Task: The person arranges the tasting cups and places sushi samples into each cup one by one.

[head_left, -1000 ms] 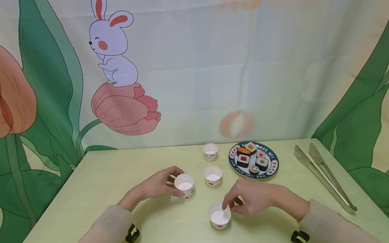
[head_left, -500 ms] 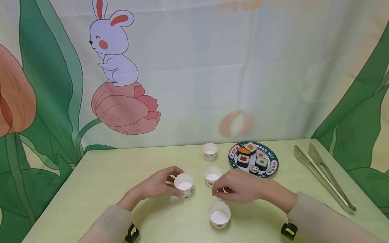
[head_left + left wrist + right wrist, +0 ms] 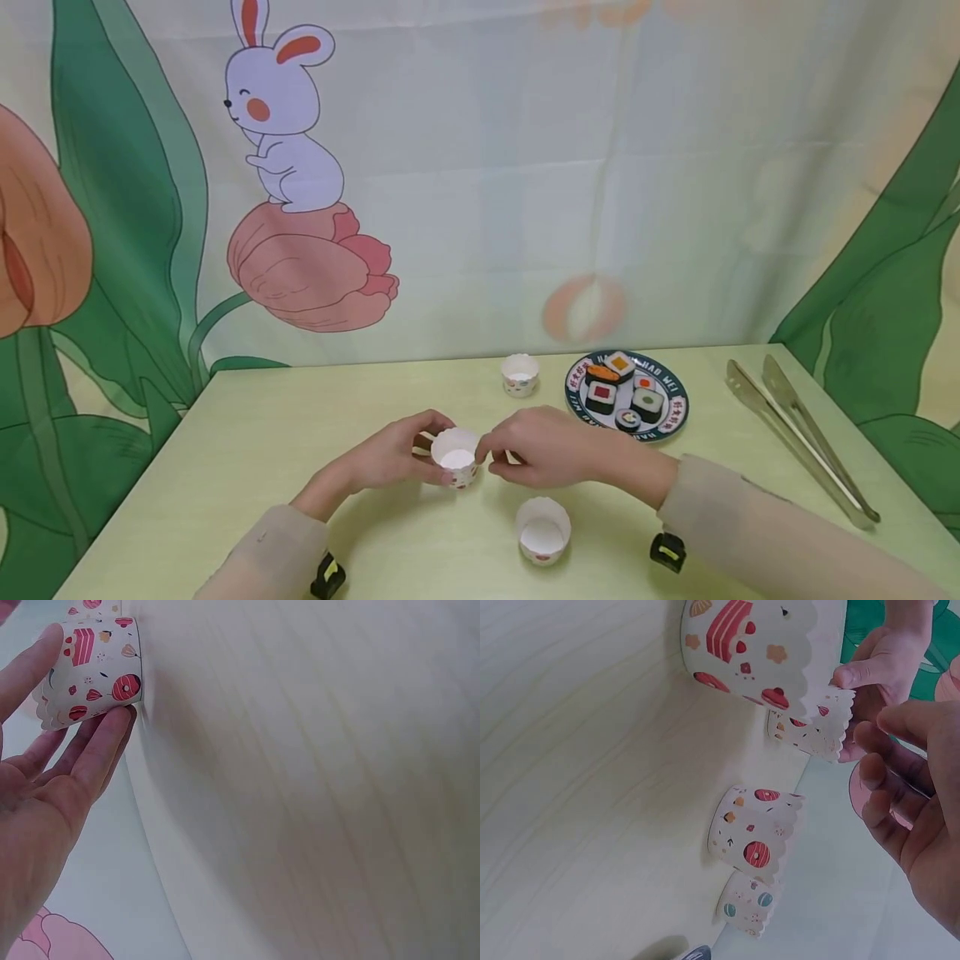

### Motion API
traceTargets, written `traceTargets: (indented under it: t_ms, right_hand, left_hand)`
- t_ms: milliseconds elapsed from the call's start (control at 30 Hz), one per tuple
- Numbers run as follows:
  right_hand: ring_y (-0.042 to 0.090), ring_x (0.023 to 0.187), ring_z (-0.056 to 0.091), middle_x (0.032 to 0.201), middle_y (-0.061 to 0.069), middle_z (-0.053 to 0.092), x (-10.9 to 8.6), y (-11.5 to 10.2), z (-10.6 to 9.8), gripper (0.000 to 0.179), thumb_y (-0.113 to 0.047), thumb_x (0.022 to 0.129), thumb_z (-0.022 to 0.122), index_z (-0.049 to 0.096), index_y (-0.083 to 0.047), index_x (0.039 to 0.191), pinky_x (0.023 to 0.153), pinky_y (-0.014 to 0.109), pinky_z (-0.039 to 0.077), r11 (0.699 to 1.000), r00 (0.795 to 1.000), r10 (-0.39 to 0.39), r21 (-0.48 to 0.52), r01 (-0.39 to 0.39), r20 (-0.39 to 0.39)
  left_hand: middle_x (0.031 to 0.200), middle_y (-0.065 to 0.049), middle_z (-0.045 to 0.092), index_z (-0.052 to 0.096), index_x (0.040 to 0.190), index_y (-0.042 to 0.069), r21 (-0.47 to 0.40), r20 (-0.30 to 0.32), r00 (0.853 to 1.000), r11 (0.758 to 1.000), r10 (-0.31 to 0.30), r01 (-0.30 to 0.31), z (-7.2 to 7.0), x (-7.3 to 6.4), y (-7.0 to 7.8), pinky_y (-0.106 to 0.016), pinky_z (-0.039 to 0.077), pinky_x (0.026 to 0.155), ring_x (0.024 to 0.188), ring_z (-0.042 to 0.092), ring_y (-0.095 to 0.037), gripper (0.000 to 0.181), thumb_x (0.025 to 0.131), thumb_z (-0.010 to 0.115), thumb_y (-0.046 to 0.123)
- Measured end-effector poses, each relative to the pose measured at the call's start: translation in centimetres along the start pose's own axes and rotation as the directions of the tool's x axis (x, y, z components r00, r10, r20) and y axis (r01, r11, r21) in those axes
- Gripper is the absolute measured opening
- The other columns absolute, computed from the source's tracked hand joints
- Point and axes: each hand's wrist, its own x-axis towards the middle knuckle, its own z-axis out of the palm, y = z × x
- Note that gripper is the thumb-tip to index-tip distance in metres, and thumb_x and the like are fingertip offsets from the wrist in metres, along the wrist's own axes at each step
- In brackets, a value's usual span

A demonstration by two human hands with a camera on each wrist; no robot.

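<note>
My left hand holds a white paper baking cup at table level, thumb on one side and fingers on the other. Red cake and donut prints show on this cup in the left wrist view. Close to its right rim is my right hand, fingers bent and holding nothing. In the right wrist view, a small gap separates these fingers from the held cup. Another baking cup stands upright in front. The middle cup, hidden behind my right hand in the head view, shows in the right wrist view.
A further baking cup stands near the table's back edge. Right of it, a dark-rimmed plate bears several sushi pieces. Metal tongs lie spread at the table's right side. A printed cloth hangs behind the table.
My right hand has left the front cup and moved left and away from me, past the middle cup, to the cup in my left hand. The left hand has stayed put.
</note>
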Motion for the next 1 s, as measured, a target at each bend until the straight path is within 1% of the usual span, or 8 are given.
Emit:
traceTargets:
  t_ms: [167,333,567,767,900,1000]
  right_hand:
    - [-0.002,0.064,0.05,0.083,-0.014,0.064,0.8,0.2,0.4,0.016,-0.013,0.099,0.067,0.074,-0.013,0.113,0.06,0.015,0.043,0.999,1.0,0.027,-0.02,-0.027,-0.001]
    - [-0.001,0.065,0.051,0.083,-0.013,0.065,1.4,0.5,0.7,0.017,-0.013,0.097,0.069,0.074,-0.014,0.114,0.061,0.016,0.044,0.997,0.998,0.056,-0.051,-0.054,0.02]
    - [0.001,0.069,0.053,0.081,-0.013,0.065,2.2,0.7,0.9,0.016,-0.012,0.095,0.073,0.075,-0.014,0.111,0.063,0.018,0.046,0.995,0.996,0.072,-0.08,-0.067,0.062]
    - [0.0,0.07,0.053,0.079,-0.015,0.063,2.9,1.0,1.3,0.011,-0.015,0.096,0.073,0.077,-0.017,0.106,0.063,0.017,0.044,0.991,0.994,0.08,-0.117,-0.071,0.078]
    - [0.002,0.07,0.054,0.08,-0.013,0.066,3.0,1.1,1.4,0.008,-0.015,0.096,0.074,0.078,-0.017,0.102,0.062,0.017,0.044,0.992,0.993,0.078,-0.105,-0.069,0.084]
    - [0.003,0.069,0.055,0.08,-0.011,0.067,3.1,1.1,1.4,0.006,-0.014,0.096,0.075,0.079,-0.016,0.1,0.063,0.017,0.045,0.993,0.994,0.071,-0.099,-0.064,0.077]
  left_hand:
    - [0.121,-0.013,0.06,0.056,0.129,-0.001,-0.009,0.007,1.0,1.0,0.001,0.0,0.1,0.0,0.0,-0.042,0.053,0.099,0.114,0.059,-0.03,0.055,0.084,0.086,0.008]
    - [0.121,-0.013,0.06,0.056,0.129,0.0,-0.006,0.014,1.0,1.0,0.002,-0.002,0.0,0.0,-0.1,-0.043,0.053,0.099,0.113,0.059,-0.03,0.054,0.085,0.086,0.009]
    - [0.122,-0.012,0.06,0.055,0.129,0.0,-0.015,0.02,1.0,1.0,0.004,-0.004,0.0,0.0,-0.1,-0.042,0.053,0.099,0.114,0.059,-0.031,0.054,0.085,0.086,0.009]
    - [0.123,-0.013,0.06,0.055,0.129,-0.001,-0.023,0.021,1.0,1.0,0.012,-0.011,-0.1,0.1,-0.1,-0.043,0.053,0.1,0.114,0.059,-0.032,0.055,0.085,0.086,0.008]
    - [0.124,-0.014,0.059,0.054,0.131,-0.001,-0.03,0.021,1.0,0.999,0.01,-0.01,-0.1,0.1,-0.3,-0.044,0.051,0.101,0.115,0.059,-0.032,0.056,0.085,0.085,0.008]
    - [0.126,-0.013,0.059,0.053,0.133,-0.001,-0.04,0.027,1.0,0.999,0.005,-0.004,-0.1,0.1,-0.3,-0.043,0.051,0.102,0.117,0.058,-0.032,0.058,0.086,0.085,0.008]
